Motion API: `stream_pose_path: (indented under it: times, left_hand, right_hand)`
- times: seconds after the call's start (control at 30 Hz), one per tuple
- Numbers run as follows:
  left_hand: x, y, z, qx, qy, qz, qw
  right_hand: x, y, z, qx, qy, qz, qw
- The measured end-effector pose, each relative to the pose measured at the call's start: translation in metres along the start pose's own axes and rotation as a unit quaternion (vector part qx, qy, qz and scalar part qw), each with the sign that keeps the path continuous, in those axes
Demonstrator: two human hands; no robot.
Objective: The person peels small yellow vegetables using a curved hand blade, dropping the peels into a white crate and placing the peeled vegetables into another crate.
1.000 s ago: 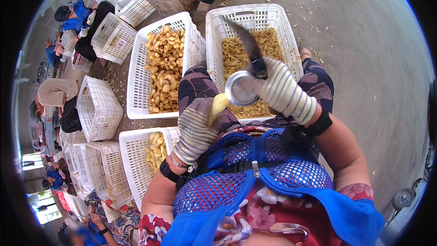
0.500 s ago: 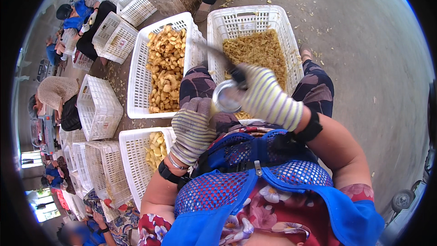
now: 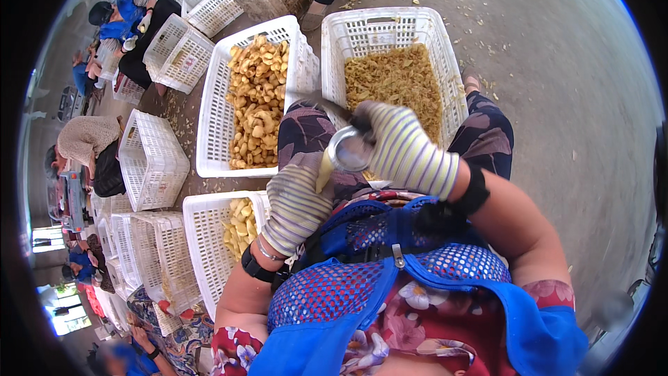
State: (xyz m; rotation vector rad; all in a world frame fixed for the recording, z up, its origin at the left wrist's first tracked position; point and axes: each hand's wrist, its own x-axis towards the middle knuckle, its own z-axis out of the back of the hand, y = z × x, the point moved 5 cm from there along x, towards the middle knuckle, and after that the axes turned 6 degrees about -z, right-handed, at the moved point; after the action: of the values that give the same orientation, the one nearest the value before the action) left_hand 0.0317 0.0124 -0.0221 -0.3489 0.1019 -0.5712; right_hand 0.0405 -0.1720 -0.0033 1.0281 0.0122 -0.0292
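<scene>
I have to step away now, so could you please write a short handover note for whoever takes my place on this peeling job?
Left hand, in a striped glove: holds a pale yellow peeled piece over the lap.
Right hand, gloved: grips a knife with a round metal cap, set against the piece.
Crates: unpeeled knobbly roots in the white crate ahead left; peelings in the white crate ahead right; peeled pieces in the white crate at the left knee.
Done: some peeled pieces in the near crate.
Left: the crate of unpeeled roots looks largely full.
</scene>
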Motion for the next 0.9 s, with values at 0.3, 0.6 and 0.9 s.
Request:
stream_pose_path:
  times: [0.3, 0.6, 0.9]
  left_hand:
    - [-0.002, 0.014, -0.005, -0.262, -0.01, 0.032, 0.965]
    - [-0.019, 0.006, -0.007, -0.613, 0.116, 0.12, 0.772]
    - [-0.005, -0.006, -0.023, -0.62, 0.203, 0.079, 0.754]
  right_hand:
    - [0.008, -0.036, 0.019, 0.121, -0.012, -0.097, 0.988]
    - [0.01, -0.093, 0.027, 0.174, -0.038, -0.185, 0.967]
    - [-0.014, -0.024, -0.012, 0.324, 0.2, -0.102, 0.919]
